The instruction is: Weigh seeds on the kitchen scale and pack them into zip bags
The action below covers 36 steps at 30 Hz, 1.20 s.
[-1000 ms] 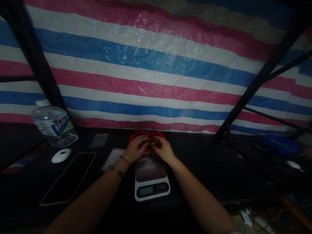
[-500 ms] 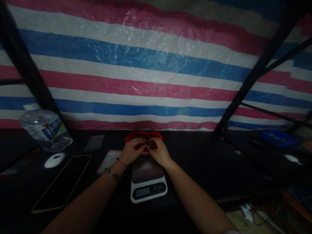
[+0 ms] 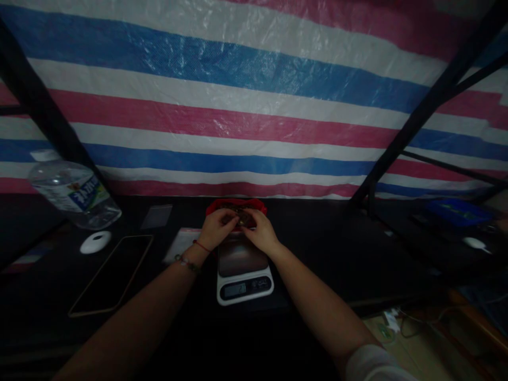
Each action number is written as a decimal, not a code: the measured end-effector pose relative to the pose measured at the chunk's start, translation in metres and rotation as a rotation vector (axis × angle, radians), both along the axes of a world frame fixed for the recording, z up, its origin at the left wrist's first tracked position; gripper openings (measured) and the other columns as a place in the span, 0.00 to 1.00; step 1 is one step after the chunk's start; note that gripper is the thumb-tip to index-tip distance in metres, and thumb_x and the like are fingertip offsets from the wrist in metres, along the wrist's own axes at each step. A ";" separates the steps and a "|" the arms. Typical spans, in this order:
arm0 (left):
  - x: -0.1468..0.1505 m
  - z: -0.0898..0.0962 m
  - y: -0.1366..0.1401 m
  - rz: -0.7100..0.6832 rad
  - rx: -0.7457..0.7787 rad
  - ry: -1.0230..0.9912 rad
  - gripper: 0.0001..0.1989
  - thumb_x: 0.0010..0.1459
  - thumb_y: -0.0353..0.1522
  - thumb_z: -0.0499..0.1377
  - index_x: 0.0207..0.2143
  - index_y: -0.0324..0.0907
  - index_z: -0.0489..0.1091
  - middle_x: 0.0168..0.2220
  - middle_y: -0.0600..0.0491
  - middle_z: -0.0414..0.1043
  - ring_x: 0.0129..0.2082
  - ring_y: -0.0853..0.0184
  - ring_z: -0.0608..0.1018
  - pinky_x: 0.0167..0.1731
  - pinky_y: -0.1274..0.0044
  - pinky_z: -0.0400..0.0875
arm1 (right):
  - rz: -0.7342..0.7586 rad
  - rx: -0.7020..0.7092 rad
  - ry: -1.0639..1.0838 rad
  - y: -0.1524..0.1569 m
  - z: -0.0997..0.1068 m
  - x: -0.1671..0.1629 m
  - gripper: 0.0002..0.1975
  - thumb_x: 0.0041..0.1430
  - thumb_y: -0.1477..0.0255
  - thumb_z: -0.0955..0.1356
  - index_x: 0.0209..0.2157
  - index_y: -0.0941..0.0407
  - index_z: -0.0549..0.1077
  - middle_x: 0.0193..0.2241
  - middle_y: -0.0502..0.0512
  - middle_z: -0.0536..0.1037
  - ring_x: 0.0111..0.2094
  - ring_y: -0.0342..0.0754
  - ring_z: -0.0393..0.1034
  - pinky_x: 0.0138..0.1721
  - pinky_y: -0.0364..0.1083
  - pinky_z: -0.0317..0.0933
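Note:
A red container (image 3: 210,208) of small brown pieces stands behind a kitchen scale (image 3: 246,289) with a white body and a dark metal plate. My left hand (image 3: 216,227) reaches over its front rim, thumb and fingers curled in at the pieces. Opposite it, my right hand (image 3: 261,232) is bent the same way, with the two thumbs close together. Dimness hides exactly what small thing the fingertips hold. Both wrists pass above the sides of the scale, whose small display is lit but hard to read.
To the left are a large clear plastic bottle (image 3: 75,193), a white computer mouse (image 3: 96,242), a phone (image 3: 113,275) and clear plastic bags (image 3: 156,216). A blue tray (image 3: 456,211) lies far right. Black metal posts (image 3: 413,132) frame a striped plastic sheet (image 3: 238,121).
The view has tipped upward-shifted, so the scale, container and bottle sit higher in the picture. Both hands stay at the red container, with fingers only slightly moved.

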State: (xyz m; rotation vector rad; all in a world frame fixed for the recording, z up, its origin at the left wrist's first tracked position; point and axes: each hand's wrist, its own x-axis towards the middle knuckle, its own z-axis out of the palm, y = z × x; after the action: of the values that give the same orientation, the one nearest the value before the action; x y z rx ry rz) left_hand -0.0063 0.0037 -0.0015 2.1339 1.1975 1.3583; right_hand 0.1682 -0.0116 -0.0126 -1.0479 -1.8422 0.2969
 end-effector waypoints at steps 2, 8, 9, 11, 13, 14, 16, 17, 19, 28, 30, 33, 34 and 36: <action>-0.001 0.001 -0.002 -0.007 0.021 -0.015 0.11 0.55 0.39 0.58 0.33 0.40 0.74 0.33 0.50 0.77 0.32 0.66 0.78 0.33 0.76 0.73 | 0.024 0.007 -0.007 -0.001 0.003 0.001 0.23 0.49 0.78 0.69 0.49 0.55 0.70 0.47 0.59 0.74 0.49 0.51 0.69 0.53 0.52 0.63; -0.013 0.002 0.003 0.082 0.137 0.053 0.16 0.62 0.38 0.49 0.35 0.39 0.72 0.33 0.50 0.76 0.34 0.66 0.76 0.38 0.75 0.71 | 0.047 -0.049 -0.038 -0.004 0.017 0.014 0.23 0.47 0.76 0.71 0.48 0.55 0.71 0.46 0.57 0.75 0.47 0.50 0.70 0.51 0.51 0.64; -0.016 0.002 0.005 0.100 0.146 0.086 0.16 0.62 0.38 0.49 0.34 0.39 0.72 0.33 0.50 0.76 0.35 0.66 0.76 0.38 0.75 0.71 | 0.054 -0.062 -0.045 -0.005 0.019 0.017 0.23 0.47 0.76 0.71 0.47 0.54 0.71 0.46 0.57 0.76 0.47 0.50 0.71 0.51 0.51 0.64; -0.022 0.001 0.009 0.132 0.157 0.140 0.16 0.62 0.38 0.49 0.34 0.39 0.73 0.33 0.49 0.76 0.35 0.65 0.76 0.39 0.75 0.70 | 0.068 -0.065 -0.052 -0.008 0.024 0.021 0.22 0.46 0.74 0.72 0.46 0.54 0.72 0.45 0.56 0.76 0.47 0.51 0.71 0.51 0.51 0.63; -0.026 0.000 0.012 0.162 0.170 0.166 0.16 0.62 0.38 0.49 0.34 0.40 0.73 0.34 0.49 0.76 0.35 0.65 0.76 0.40 0.75 0.69 | 0.091 -0.054 -0.061 -0.011 0.029 0.024 0.25 0.45 0.73 0.73 0.47 0.53 0.72 0.45 0.56 0.76 0.48 0.51 0.70 0.52 0.52 0.62; -0.028 0.000 0.013 0.171 0.176 0.177 0.16 0.62 0.38 0.48 0.34 0.40 0.73 0.34 0.49 0.76 0.35 0.65 0.76 0.40 0.75 0.69 | 0.109 -0.049 -0.072 -0.013 0.031 0.025 0.27 0.44 0.73 0.74 0.49 0.52 0.71 0.45 0.55 0.76 0.48 0.51 0.70 0.52 0.52 0.61; -0.030 0.001 0.013 0.176 0.189 0.202 0.17 0.62 0.38 0.48 0.33 0.40 0.73 0.33 0.49 0.76 0.35 0.65 0.76 0.39 0.76 0.69 | 0.151 -0.040 -0.106 -0.016 0.034 0.026 0.31 0.45 0.73 0.73 0.53 0.51 0.69 0.44 0.55 0.76 0.47 0.51 0.69 0.51 0.53 0.61; -0.031 0.001 0.013 0.177 0.195 0.216 0.17 0.62 0.37 0.47 0.33 0.40 0.73 0.32 0.49 0.76 0.34 0.65 0.76 0.38 0.76 0.69 | 0.171 -0.032 -0.127 -0.016 0.035 0.026 0.31 0.46 0.73 0.73 0.54 0.50 0.68 0.44 0.55 0.76 0.47 0.52 0.69 0.51 0.53 0.61; -0.032 0.002 0.012 0.175 0.199 0.252 0.17 0.63 0.37 0.47 0.32 0.40 0.73 0.31 0.49 0.76 0.33 0.65 0.76 0.36 0.75 0.68 | 0.200 -0.001 -0.165 -0.017 0.035 0.026 0.28 0.47 0.73 0.73 0.52 0.51 0.70 0.43 0.55 0.76 0.46 0.52 0.69 0.50 0.53 0.61; -0.042 0.005 0.024 -0.137 0.158 0.475 0.14 0.52 0.30 0.52 0.37 0.41 0.76 0.37 0.49 0.77 0.39 0.62 0.76 0.44 0.71 0.69 | 0.137 0.038 -0.185 -0.013 0.032 0.029 0.22 0.48 0.72 0.73 0.47 0.53 0.73 0.44 0.56 0.76 0.47 0.53 0.68 0.52 0.54 0.60; -0.045 0.005 0.027 -0.244 0.133 0.523 0.18 0.47 0.27 0.54 0.40 0.43 0.76 0.40 0.51 0.77 0.42 0.62 0.76 0.47 0.70 0.68 | 0.082 0.027 -0.168 -0.008 0.030 0.033 0.22 0.48 0.71 0.72 0.47 0.53 0.72 0.46 0.57 0.76 0.49 0.53 0.68 0.53 0.55 0.59; -0.047 0.005 0.027 -0.287 0.145 0.568 0.21 0.44 0.26 0.55 0.41 0.46 0.76 0.44 0.51 0.76 0.46 0.60 0.75 0.52 0.67 0.65 | 0.012 -0.020 -0.110 0.002 0.024 0.040 0.22 0.50 0.71 0.71 0.48 0.55 0.71 0.46 0.58 0.76 0.48 0.53 0.69 0.52 0.54 0.61; -0.047 0.005 0.027 -0.283 0.157 0.583 0.21 0.43 0.26 0.56 0.41 0.47 0.76 0.46 0.51 0.75 0.48 0.59 0.74 0.53 0.66 0.64 | 0.001 -0.041 -0.089 0.005 0.021 0.042 0.22 0.50 0.71 0.71 0.49 0.55 0.70 0.46 0.58 0.76 0.47 0.52 0.70 0.52 0.53 0.61; -0.048 0.005 0.026 -0.266 0.168 0.614 0.21 0.42 0.27 0.57 0.41 0.48 0.76 0.49 0.51 0.74 0.51 0.57 0.72 0.55 0.63 0.62 | 0.002 -0.078 -0.053 0.010 0.016 0.045 0.22 0.51 0.70 0.70 0.49 0.56 0.69 0.45 0.57 0.76 0.46 0.51 0.71 0.50 0.51 0.63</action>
State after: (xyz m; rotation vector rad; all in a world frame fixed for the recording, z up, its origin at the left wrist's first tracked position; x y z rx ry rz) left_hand -0.0547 0.0301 0.0037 2.8295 0.9550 0.7264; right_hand 0.2137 -0.0012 0.0035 -1.1172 -1.8920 0.3469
